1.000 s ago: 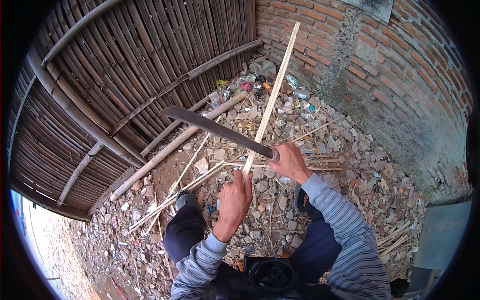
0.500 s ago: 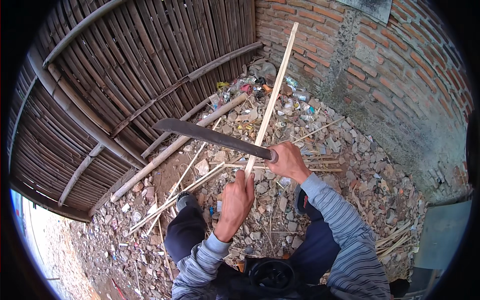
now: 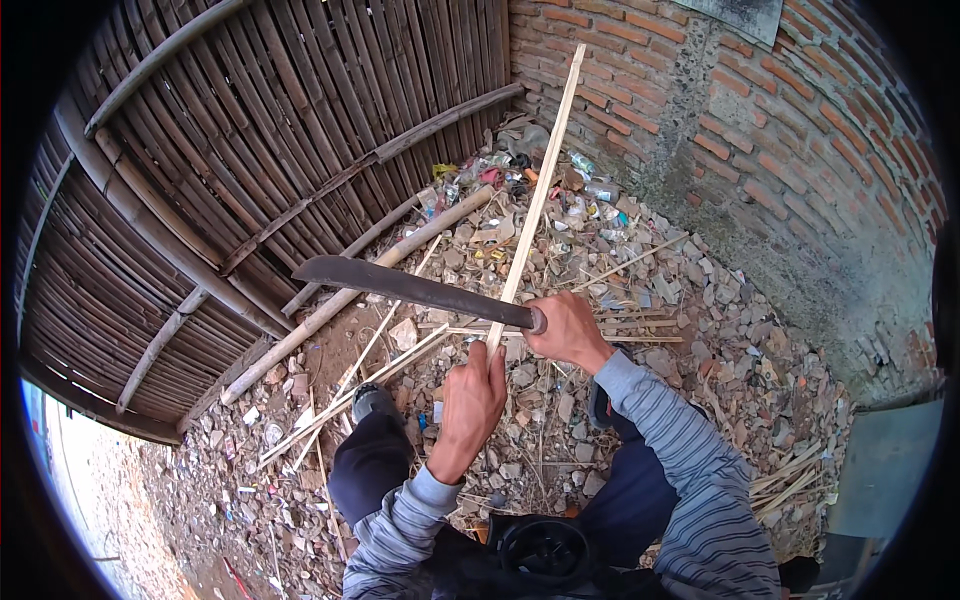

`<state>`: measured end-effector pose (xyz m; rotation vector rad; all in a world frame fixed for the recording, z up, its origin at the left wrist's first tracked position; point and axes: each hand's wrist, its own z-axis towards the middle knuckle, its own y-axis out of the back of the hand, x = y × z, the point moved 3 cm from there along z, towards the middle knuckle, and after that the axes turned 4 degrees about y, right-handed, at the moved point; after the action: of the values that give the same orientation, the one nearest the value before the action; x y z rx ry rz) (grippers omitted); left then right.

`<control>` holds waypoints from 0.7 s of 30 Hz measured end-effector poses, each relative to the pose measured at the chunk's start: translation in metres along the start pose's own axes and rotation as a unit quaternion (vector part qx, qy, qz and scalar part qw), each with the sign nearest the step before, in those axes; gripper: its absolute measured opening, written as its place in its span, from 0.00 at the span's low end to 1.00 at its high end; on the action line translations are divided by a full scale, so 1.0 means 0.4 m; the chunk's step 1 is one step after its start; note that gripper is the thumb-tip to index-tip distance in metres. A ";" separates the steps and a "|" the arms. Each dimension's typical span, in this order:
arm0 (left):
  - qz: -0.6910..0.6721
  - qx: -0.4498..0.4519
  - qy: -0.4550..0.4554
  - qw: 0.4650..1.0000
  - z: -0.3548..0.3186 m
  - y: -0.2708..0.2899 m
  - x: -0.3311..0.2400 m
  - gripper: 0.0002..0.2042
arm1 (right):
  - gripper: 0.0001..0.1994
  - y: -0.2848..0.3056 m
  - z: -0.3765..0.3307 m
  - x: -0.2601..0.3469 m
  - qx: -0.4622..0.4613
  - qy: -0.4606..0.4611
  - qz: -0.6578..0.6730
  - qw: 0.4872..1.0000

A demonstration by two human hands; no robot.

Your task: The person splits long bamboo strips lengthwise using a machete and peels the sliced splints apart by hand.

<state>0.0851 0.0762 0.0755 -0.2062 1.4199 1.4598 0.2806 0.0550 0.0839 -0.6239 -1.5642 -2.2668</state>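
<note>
My left hand [image 3: 471, 408] is closed around the lower end of a long pale bamboo strip [image 3: 539, 190], which slants up and away toward the brick wall. A machete [image 3: 410, 288] with a dark, wide blade is gripped in my right hand [image 3: 566, 330]. Its blade points left and crosses the strip a little above my left fingers. Close to its handle end, the blade appears to touch the strip. The handle itself is mostly hidden inside my right fist.
Rubble and litter [image 3: 560, 400] cover the ground, with thin bamboo strips [image 3: 350, 400] lying across it. A thick bamboo pole [image 3: 300, 345] lies beside the slatted bamboo wall [image 3: 330, 110] at left. A brick wall [image 3: 760, 150] rises at right, with more strips [image 3: 785, 480] near its foot.
My right hand and the machete have shifted slightly left and a little down toward my left hand. The strip's far end has swung slightly left. My left hand has hardly moved.
</note>
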 end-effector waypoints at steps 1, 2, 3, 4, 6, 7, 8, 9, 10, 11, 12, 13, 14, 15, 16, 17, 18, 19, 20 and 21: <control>0.003 0.001 0.002 1.000 0.000 0.000 -0.002 0.12 | 0.06 0.001 0.000 -0.001 0.000 0.000 0.000 1.000; 0.006 0.002 0.004 1.000 -0.001 0.000 -0.002 0.12 | 0.06 0.001 0.001 -0.001 0.000 0.004 -0.004 1.000; 0.006 0.002 0.004 1.000 -0.003 -0.001 0.000 0.12 | 0.06 0.001 0.001 -0.001 0.000 0.008 -0.007 1.000; 0.007 0.002 0.005 1.000 -0.002 -0.003 0.002 0.12 | 0.06 0.000 0.001 -0.004 -0.001 0.008 -0.008 1.000; 0.007 0.003 0.005 1.000 0.000 -0.003 0.004 0.12 | 0.06 -0.005 0.003 -0.012 0.003 0.005 -0.020 1.000; 0.006 0.005 0.008 1.000 0.000 -0.002 0.006 0.12 | 0.06 -0.005 0.004 -0.007 0.004 0.005 -0.019 1.000; 0.005 0.008 0.011 1.000 -0.001 -0.001 0.007 0.12 | 0.06 -0.004 0.002 -0.002 -0.008 0.008 -0.021 1.000; 0.006 0.007 0.012 1.000 -0.003 0.001 0.007 0.12 | 0.06 -0.004 0.001 0.003 -0.019 0.010 -0.022 1.000; 0.000 0.007 0.013 1.000 -0.006 0.003 0.004 0.12 | 0.06 -0.007 -0.001 0.004 -0.019 0.010 -0.022 1.000; -0.006 0.008 0.015 1.000 -0.008 0.003 0.003 0.12 | 0.05 -0.010 -0.005 0.005 -0.017 0.014 -0.037 0.999; -0.006 0.007 0.015 1.000 -0.009 0.001 0.006 0.12 | 0.05 -0.015 -0.010 0.006 -0.015 0.018 -0.051 0.998; -0.013 0.012 0.015 1.000 -0.010 0.000 0.012 0.12 | 0.05 -0.025 -0.016 0.007 -0.015 0.018 -0.051 0.998; -0.019 0.016 0.015 1.000 -0.010 -0.001 0.016 0.12 | 0.05 -0.036 -0.023 0.010 -0.015 0.027 -0.039 0.999; -0.019 0.017 0.015 1.000 -0.010 -0.003 0.018 0.12 | 0.06 -0.043 -0.027 0.010 -0.014 0.036 -0.027 0.999; -0.020 0.017 0.017 1.000 -0.010 -0.002 0.022 0.11 | 0.06 -0.040 -0.026 0.017 -0.013 0.036 -0.025 0.999; -0.021 0.017 0.019 0.999 -0.010 -0.001 0.025 0.11 | 0.06 -0.036 -0.024 0.021 0.005 0.024 -0.018 1.000; -0.021 0.017 0.020 0.999 -0.009 0.000 0.026 0.11 | 0.06 -0.033 -0.019 0.023 0.023 0.013 -0.011 1.000; -0.015 0.021 0.024 0.999 -0.008 0.000 0.019 0.11 | 0.06 -0.026 -0.012 0.015 0.023 0.012 -0.012 1.000; -0.010 0.025 0.027 0.999 -0.008 0.000 0.013 0.12 | 0.06 -0.013 -0.002 0.003 0.013 0.002 0.001 1.000; -0.011 0.026 0.027 0.999 -0.015 0.001 0.008 0.12 | 0.07 -0.002 0.005 -0.010 0.002 -0.009 0.014 1.000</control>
<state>0.0804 0.0731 0.0716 -0.2283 1.4931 1.4071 0.2839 0.0571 0.0820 -0.6625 -1.5579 -2.2421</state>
